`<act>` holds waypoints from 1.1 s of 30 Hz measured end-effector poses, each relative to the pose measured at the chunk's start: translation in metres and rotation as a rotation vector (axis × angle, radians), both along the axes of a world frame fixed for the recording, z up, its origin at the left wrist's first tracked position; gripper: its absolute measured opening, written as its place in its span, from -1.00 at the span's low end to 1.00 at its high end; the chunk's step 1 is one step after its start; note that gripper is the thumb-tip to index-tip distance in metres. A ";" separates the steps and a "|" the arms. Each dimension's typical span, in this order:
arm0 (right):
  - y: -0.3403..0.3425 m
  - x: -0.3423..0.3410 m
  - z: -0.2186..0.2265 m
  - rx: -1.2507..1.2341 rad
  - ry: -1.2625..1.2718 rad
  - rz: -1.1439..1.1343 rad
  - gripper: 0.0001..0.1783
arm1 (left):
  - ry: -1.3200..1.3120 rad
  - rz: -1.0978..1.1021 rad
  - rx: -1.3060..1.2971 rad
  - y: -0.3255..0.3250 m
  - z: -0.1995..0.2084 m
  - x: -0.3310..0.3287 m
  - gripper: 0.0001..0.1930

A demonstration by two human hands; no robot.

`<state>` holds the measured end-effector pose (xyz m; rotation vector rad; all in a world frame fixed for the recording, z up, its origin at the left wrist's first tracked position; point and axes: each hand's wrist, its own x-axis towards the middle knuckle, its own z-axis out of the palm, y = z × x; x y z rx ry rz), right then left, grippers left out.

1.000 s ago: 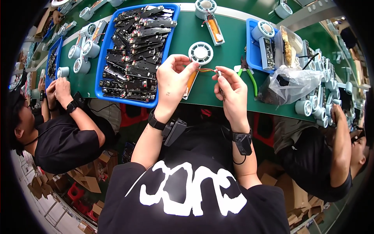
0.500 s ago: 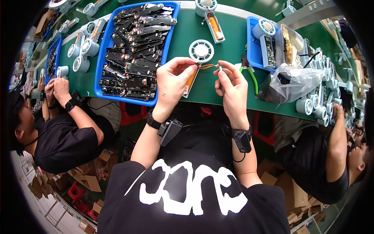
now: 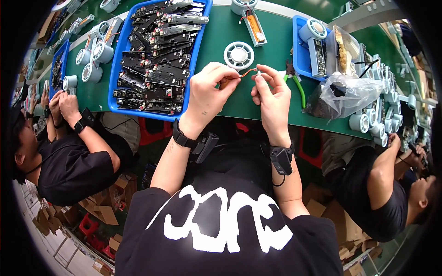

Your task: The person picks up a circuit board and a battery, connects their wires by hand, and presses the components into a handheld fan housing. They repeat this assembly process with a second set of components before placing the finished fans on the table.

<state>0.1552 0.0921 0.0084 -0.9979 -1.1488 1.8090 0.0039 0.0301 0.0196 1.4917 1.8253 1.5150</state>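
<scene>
A pale handheld fan with a round grille point(image 3: 239, 55) lies on the green bench in front of me. Most of its body is hidden behind my left hand point(image 3: 212, 87), which pinches thin orange and dark wires point(image 3: 247, 72) close to the fan. The fingers of my right hand point(image 3: 272, 94) are closed on a small pale piece point(image 3: 258, 71) at the far end of those wires; its exact kind is too small to make out. Between the two hands the wires span a short gap. Green-handled cutters point(image 3: 298, 87) lie just right of my right hand.
A blue tray point(image 3: 115, 99) piled with black circuit boards point(image 3: 168, 73) stands to my left. Ahead lies another opened fan with an orange battery point(image 3: 253, 27). At right are a blue bin point(image 3: 299, 50), a plastic bag point(image 3: 350, 94) and several fans point(image 3: 361, 122). Co-workers sit on both sides.
My left hand has shifted slightly up and right and turned over the fan body, hiding its orange battery. The gap between my hands is narrower. My right hand has moved little.
</scene>
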 end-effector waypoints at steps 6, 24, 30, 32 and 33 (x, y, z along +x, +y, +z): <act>0.000 -0.005 -0.007 0.083 -0.064 -0.065 -0.69 | 0.003 -0.045 0.011 0.001 -0.004 -0.006 -0.87; -0.011 -0.011 -0.022 0.578 -0.433 -0.061 -0.70 | 0.284 -0.080 0.159 0.006 -0.008 -0.008 -0.85; -0.014 -0.006 -0.016 0.396 -0.195 -0.035 -0.69 | 0.331 -0.073 0.164 0.008 -0.009 -0.007 -0.85; -0.015 -0.003 -0.015 0.319 -0.113 -0.011 -0.69 | 0.348 -0.079 0.157 0.008 -0.009 -0.006 -0.85; -0.016 -0.003 -0.015 0.335 -0.113 -0.001 -0.69 | 0.366 -0.086 0.150 0.008 -0.008 -0.006 -0.86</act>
